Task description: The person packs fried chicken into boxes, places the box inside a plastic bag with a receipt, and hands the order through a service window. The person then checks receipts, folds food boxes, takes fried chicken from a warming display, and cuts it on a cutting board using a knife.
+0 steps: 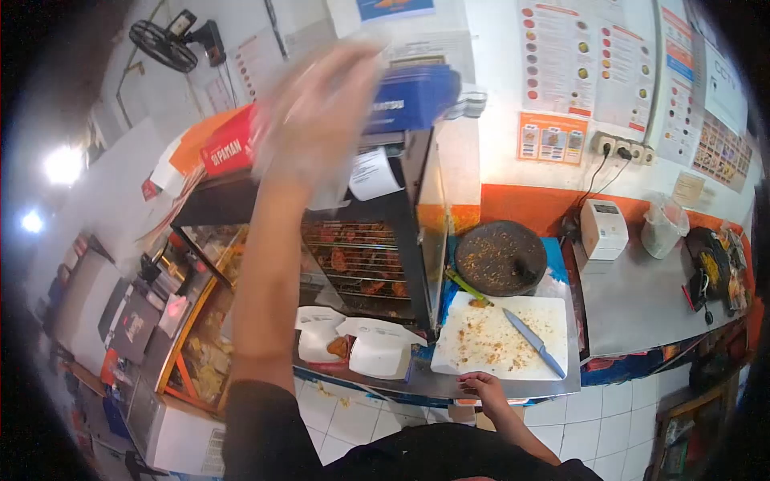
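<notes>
My left hand (325, 108), apparently in a clear plastic glove, is raised above the black display cabinet (241, 204). It is smeared by motion, in front of red and blue boxes (413, 98); whether it holds anything is unclear. Low beside the front edge of the white cutting board (461, 341) is my right hand (483, 386), its fingers loosely bent and apart, with nothing visible in them. Brown crumbs and a blue-handled knife (533, 343) lie on the board. Left of it, an open white takeaway box (377, 349) contains a fried piece (338, 347).
Behind the board sits a round dark mortar (500, 256) with crumbs. Fried pieces (353, 258) lie on racks inside the cabinet. On the steel counter (642, 313) at right stand a white printer (603, 228) and a plastic-lined container (664, 228). A fan (164, 44) hangs at upper left.
</notes>
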Demonstrator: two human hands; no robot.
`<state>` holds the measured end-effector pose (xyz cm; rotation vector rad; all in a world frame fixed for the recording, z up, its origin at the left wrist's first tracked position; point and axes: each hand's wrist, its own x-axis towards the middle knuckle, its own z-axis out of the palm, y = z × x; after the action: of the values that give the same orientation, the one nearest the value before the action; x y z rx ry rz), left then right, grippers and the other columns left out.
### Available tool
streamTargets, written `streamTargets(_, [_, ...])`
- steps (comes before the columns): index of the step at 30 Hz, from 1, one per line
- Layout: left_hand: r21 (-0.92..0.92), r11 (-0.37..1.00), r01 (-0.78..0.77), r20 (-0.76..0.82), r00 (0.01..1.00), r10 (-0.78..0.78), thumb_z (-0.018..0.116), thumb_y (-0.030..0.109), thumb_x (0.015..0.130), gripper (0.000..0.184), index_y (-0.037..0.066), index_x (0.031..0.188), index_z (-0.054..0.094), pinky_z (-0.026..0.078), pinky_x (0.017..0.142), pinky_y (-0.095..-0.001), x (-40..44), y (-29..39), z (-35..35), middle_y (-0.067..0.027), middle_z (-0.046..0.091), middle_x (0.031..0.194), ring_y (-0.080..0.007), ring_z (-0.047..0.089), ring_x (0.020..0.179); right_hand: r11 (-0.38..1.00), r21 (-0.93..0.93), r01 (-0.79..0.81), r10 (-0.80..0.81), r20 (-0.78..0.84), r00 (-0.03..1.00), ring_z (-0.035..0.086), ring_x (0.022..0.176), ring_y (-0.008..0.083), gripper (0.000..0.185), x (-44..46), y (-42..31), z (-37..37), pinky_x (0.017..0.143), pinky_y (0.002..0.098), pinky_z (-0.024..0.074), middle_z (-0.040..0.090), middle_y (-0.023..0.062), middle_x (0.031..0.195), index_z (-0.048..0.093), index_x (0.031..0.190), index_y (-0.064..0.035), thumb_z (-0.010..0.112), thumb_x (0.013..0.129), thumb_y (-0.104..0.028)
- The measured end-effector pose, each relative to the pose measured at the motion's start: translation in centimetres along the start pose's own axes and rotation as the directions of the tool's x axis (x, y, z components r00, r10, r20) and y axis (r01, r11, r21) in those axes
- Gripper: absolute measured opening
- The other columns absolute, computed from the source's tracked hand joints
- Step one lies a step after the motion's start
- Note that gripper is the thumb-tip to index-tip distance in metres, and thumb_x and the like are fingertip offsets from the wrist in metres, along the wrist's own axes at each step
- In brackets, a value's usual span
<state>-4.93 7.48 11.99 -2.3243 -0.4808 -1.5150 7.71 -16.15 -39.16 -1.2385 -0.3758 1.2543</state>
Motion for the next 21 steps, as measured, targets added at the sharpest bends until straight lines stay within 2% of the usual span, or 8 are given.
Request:
streamTargets(1, [-0.246, 0.960, 0.135, 0.163, 0.982, -0.097, 0.060, 0.038, 0.085, 0.043, 0.010, 0.118, 0.064, 0.043, 0.097, -0.0395, 3.8, 0.1, 2.4, -0.0153, 0.064, 0.114, -0.0318, 0.058, 0.109, 1.000, 0.021, 0.009, -0.009, 0.022, 1.000, 0.066, 0.087, 0.0197, 0.014, 0.0, 0.0, -0.2, 0.082, 0.0334, 0.0529, 0.069, 0.0124, 0.101, 0.066, 0.097, 0.0009, 0.054, 0.091, -0.005])
streamTargets(2, [-0.116, 0.958, -0.261, 0.126, 0.953, 0.274, 0.056, 0.035, 0.089, 0.039, 0.009, 0.118, 0.064, 0.043, 0.095, -0.0373, 6.6, -3.0, 6.7, -0.0125, 0.063, 0.115, -0.0284, 0.058, 0.109, 0.998, -0.006, 0.058, -0.058, 0.035, 0.998, 0.066, 0.087, 0.0189, 0.013, 0.1, -0.1, -0.4, 0.082, 0.0326, 0.0525, 0.070, 0.0115, 0.100, 0.066, 0.096, 0.0000, 0.055, 0.090, -0.005])
streamTargets(4, [-0.132, 0.988, -0.081, 0.442, 0.887, 0.132, 0.056, 0.035, 0.091, 0.040, 0.006, 0.119, 0.064, 0.045, 0.092, -0.0343, 9.6, -3.2, 10.0, -0.0106, 0.063, 0.116, -0.0241, 0.058, 0.105, 0.997, 0.016, 0.069, -0.069, 0.034, 0.997, 0.066, 0.087, 0.0185, 0.013, 0.1, 0.2, -1.3, 0.082, 0.0323, 0.0524, 0.070, 0.0112, 0.100, 0.066, 0.096, -0.0006, 0.055, 0.090, -0.004])
streamTargets(5, [-0.083, 0.866, 0.493, 0.726, 0.625, -0.287, 0.060, 0.038, 0.089, 0.045, 0.004, 0.119, 0.064, 0.045, 0.089, -0.0336, 11.1, -1.1, 10.2, -0.0115, 0.063, 0.116, -0.0231, 0.058, 0.102, 0.997, 0.031, 0.072, -0.073, 0.030, 0.997, 0.066, 0.087, 0.0182, 0.013, 0.1, 0.3, -1.7, 0.081, 0.0319, 0.0522, 0.070, 0.0109, 0.099, 0.066, 0.096, -0.0011, 0.055, 0.089, -0.004])
streamTargets(12, [-0.151, 0.683, 0.714, 0.840, 0.457, -0.292, 0.069, 0.036, 0.081, 0.052, 0.001, 0.119, 0.063, 0.048, 0.090, -0.0404, 11.9, -1.1, 11.1, -0.0151, 0.062, 0.121, -0.0273, 0.059, 0.106, 0.997, 0.058, 0.053, -0.048, -0.086, 0.995, 0.067, 0.085, 0.0190, 0.013, -1.9, -0.4, -5.9, 0.080, 0.0324, 0.0523, 0.071, 0.0113, 0.098, 0.066, 0.093, -0.0018, 0.055, 0.087, -0.004])
streamTargets(15, [-0.098, 0.672, 0.734, 0.836, 0.427, -0.344, 0.071, 0.032, 0.080, 0.041, 0.001, 0.106, 0.069, 0.051, 0.078, -0.0371, 12.4, -0.7, 11.3, -0.0124, 0.069, 0.100, -0.0205, 0.064, 0.085, 0.995, 0.064, 0.073, -0.064, -0.135, 0.989, 0.067, 0.084, 0.0193, 0.013, -2.6, -0.8, -7.9, 0.079, 0.0324, 0.0526, 0.071, 0.0114, 0.097, 0.065, 0.093, -0.0019, 0.054, 0.086, -0.003])
streamTargets(17, [0.089, 0.909, 0.408, 0.788, 0.529, -0.315, 0.071, 0.027, 0.078, 0.031, 0.003, 0.097, 0.072, 0.052, 0.072, -0.0380, 13.0, -0.3, 10.9, -0.0114, 0.070, 0.096, -0.0204, 0.065, 0.081, 0.995, 0.052, 0.090, -0.081, -0.158, 0.984, 0.067, 0.083, 0.0194, 0.013, -3.2, -1.0, -8.7, 0.078, 0.0323, 0.0526, 0.071, 0.0115, 0.097, 0.065, 0.093, -0.0019, 0.054, 0.086, -0.003])
streamTargets(21, [0.147, 0.877, 0.458, 0.820, 0.439, -0.367, 0.070, 0.025, 0.075, 0.027, 0.003, 0.091, 0.073, 0.053, 0.068, -0.0382, 14.9, -1.6, 13.0, -0.0105, 0.071, 0.092, -0.0212, 0.066, 0.078, 0.993, 0.064, 0.102, -0.088, -0.194, 0.977, 0.067, 0.081, 0.0198, 0.012, -3.0, -0.7, -10.1, 0.076, 0.0320, 0.0527, 0.070, 0.0119, 0.095, 0.064, 0.092, -0.0019, 0.055, 0.086, -0.005])
